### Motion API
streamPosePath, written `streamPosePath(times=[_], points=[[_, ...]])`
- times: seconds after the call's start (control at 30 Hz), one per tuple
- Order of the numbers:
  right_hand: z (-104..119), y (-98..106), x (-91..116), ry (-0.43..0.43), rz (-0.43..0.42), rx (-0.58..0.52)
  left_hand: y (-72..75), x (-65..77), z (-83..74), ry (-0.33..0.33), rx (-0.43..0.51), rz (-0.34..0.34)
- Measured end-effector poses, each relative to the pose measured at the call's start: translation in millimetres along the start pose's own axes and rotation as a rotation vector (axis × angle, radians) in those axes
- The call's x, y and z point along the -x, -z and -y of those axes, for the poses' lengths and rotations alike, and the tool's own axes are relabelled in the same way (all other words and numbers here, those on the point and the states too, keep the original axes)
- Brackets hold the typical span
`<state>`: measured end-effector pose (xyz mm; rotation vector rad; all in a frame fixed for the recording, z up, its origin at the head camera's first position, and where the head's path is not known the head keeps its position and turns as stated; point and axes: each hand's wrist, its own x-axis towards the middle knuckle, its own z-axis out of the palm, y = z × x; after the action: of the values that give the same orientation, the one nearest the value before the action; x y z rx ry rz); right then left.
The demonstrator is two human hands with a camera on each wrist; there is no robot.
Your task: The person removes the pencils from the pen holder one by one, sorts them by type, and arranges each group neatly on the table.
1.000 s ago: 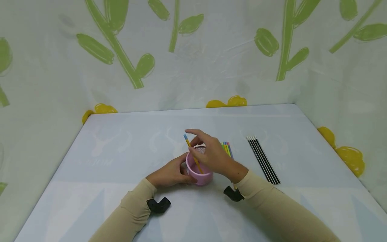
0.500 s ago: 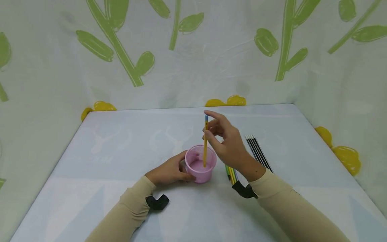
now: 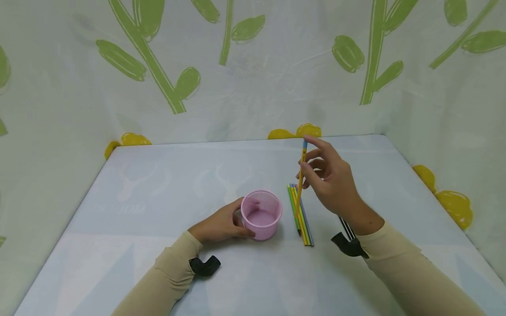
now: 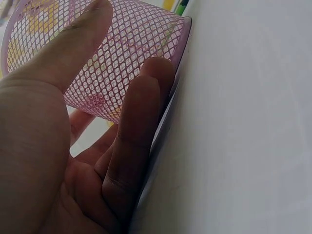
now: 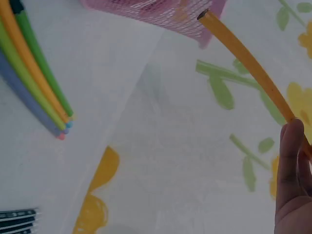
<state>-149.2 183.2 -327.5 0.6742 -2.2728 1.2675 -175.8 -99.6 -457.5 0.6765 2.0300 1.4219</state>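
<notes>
My left hand grips the side of a pink mesh pencil cup, which stands upright on the table. In the left wrist view the thumb lies along the mesh and the other fingers curve round it. To the right of the cup, my right hand pinches a yellow pencil near its blue end, the pencil almost upright. Its lower end is over or near several coloured pencils lying on the table; contact cannot be told. The right wrist view shows the yellow pencil's other end as dark.
Black-and-white striped pencils lie farther right, mostly hidden behind my right hand and wrist; their ends show in the right wrist view. A white wall with green leaf pictures rises behind the pale table.
My right hand has lifted the yellow pencil out of the pink cup and carried it right, over the coloured pencils. My left hand has stayed on the cup.
</notes>
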Motion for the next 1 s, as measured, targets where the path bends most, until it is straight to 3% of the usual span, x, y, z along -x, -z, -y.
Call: streamPosePath(times=[0.23,0.53,0.77,1.0], points=[[-29.8,9.9,9.1,-0.139,0.076,0.07,-2.5,-2.2,0.3,-0.004,0.002,-0.001],[-72.3,9.7,19.0,-0.47,0.252,0.042,-4.2,-3.6,-1.7,-0.01,-0.011,-0.001],[-89.5,0.0,21.8,-0.673,0.421,0.109,-4.1,-1.6,-2.7,-0.006,-0.003,0.0],[-100.3,-8.2,21.7,-0.742,0.564,0.182,-3.1,0.7,-2.7,-0.003,-0.002,0.002]])
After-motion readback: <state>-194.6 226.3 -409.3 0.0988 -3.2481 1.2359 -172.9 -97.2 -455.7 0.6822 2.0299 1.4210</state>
